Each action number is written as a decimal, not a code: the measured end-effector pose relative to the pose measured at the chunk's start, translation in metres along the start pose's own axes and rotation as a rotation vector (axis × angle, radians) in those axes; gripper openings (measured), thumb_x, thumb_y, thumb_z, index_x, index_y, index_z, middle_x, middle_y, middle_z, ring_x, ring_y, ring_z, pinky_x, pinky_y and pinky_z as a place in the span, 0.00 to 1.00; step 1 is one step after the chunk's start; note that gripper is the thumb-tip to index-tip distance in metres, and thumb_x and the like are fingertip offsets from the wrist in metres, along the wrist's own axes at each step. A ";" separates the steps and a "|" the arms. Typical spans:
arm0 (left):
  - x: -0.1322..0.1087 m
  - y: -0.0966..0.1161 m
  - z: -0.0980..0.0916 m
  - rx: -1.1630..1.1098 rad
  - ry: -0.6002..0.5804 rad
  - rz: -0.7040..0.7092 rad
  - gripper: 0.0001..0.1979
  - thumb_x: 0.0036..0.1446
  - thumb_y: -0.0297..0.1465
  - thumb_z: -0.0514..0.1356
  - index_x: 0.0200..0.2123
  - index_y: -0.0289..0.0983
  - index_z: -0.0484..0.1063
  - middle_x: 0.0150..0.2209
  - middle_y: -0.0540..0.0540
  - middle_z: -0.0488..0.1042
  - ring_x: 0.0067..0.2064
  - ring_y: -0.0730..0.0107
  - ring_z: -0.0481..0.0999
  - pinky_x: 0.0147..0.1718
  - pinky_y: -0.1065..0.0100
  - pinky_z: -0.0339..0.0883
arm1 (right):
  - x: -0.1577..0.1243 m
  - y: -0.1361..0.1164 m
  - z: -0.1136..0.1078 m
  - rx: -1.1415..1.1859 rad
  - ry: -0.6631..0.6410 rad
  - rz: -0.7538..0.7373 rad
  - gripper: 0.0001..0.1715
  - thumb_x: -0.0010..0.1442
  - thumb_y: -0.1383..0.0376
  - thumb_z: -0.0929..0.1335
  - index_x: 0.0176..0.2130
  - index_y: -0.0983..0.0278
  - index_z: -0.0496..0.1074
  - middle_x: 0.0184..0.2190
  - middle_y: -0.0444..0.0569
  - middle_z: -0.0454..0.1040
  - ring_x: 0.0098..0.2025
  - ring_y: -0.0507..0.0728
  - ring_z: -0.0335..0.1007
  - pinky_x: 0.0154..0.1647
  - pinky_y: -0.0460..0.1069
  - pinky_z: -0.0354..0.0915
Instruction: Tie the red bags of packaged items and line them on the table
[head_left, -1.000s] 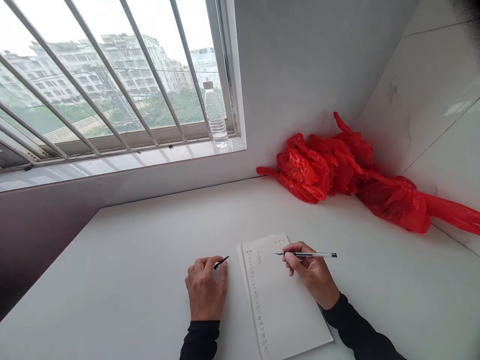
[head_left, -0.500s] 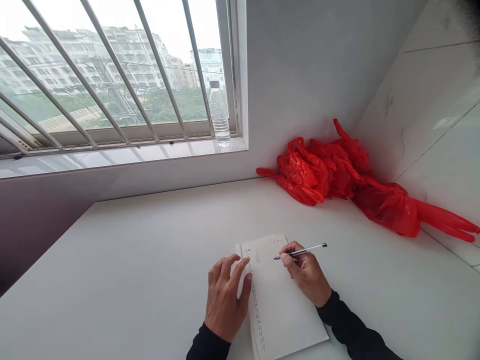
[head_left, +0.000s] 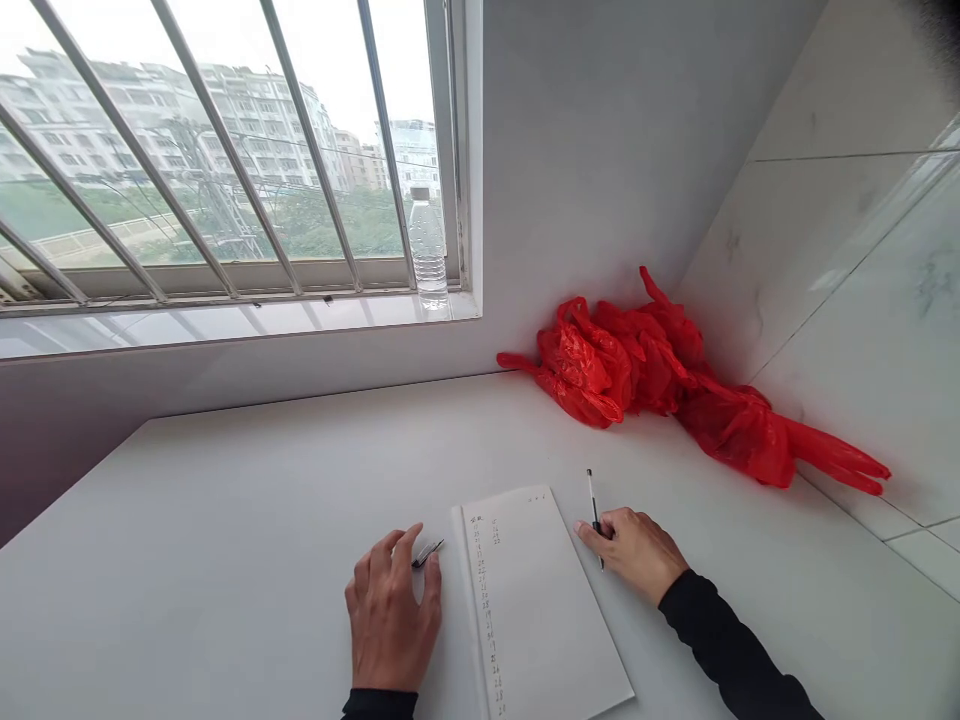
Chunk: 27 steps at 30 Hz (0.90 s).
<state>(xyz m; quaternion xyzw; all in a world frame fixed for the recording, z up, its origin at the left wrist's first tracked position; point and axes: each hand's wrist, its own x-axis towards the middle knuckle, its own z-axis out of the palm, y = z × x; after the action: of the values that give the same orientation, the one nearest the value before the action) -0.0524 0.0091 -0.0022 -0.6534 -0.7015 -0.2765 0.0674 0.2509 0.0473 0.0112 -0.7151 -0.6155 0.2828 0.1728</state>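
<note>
My right hand rests on the table just right of the notebook, its thumb and fingers closed on a clear pen. The pen's black end points toward the wall. Handwritten numbers run in a column down the left of the open page, with a shorter column beside it. On the notebook's left side, my left hand has its fingers apart above the table. A small pen cap lies between its index finger and thumb; whether they touch it is hard to tell.
Crumpled red plastic bags lie at the back right, against the wall and the tiles. A water bottle stands on the window sill, by the barred window. The white table spreads out to the left.
My left hand has moved off the page to the left, where the pen cap now shows. My right hand has moved off the page to the right and turned the pen. The view has shifted slightly.
</note>
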 end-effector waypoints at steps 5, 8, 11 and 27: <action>0.006 -0.003 0.001 -0.036 0.003 -0.073 0.16 0.65 0.35 0.50 0.42 0.40 0.78 0.47 0.38 0.75 0.52 0.44 0.69 0.48 0.47 0.60 | 0.014 0.000 -0.022 -0.160 0.093 0.020 0.30 0.62 0.44 0.63 0.18 0.58 0.57 0.17 0.43 0.63 0.22 0.56 0.55 0.28 0.51 0.51; 0.009 0.000 0.000 -0.072 0.004 -0.097 0.16 0.64 0.37 0.50 0.39 0.41 0.77 0.46 0.38 0.75 0.51 0.43 0.69 0.48 0.47 0.59 | 0.038 -0.009 -0.044 -0.182 0.147 0.003 0.22 0.64 0.46 0.63 0.28 0.58 0.67 0.24 0.44 0.72 0.29 0.57 0.66 0.33 0.51 0.57; 0.012 0.002 -0.002 -0.127 0.000 -0.126 0.15 0.64 0.37 0.51 0.39 0.40 0.76 0.43 0.38 0.77 0.50 0.43 0.70 0.48 0.47 0.59 | 0.062 -0.018 -0.053 -0.197 0.086 0.003 0.20 0.61 0.49 0.70 0.28 0.61 0.70 0.27 0.45 0.73 0.33 0.57 0.70 0.38 0.52 0.63; -0.013 0.060 -0.036 -0.686 -0.218 -0.185 0.11 0.65 0.43 0.56 0.43 0.45 0.73 0.42 0.47 0.77 0.41 0.62 0.75 0.41 0.60 0.71 | -0.003 -0.075 -0.027 0.858 0.030 -0.342 0.17 0.68 0.48 0.59 0.42 0.58 0.60 0.34 0.45 0.74 0.32 0.54 0.75 0.31 0.51 0.75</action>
<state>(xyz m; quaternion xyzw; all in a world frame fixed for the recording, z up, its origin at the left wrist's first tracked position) -0.0028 -0.0198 0.0405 -0.5975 -0.6270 -0.4293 -0.2560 0.2084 0.0609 0.0779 -0.4709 -0.5496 0.4692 0.5061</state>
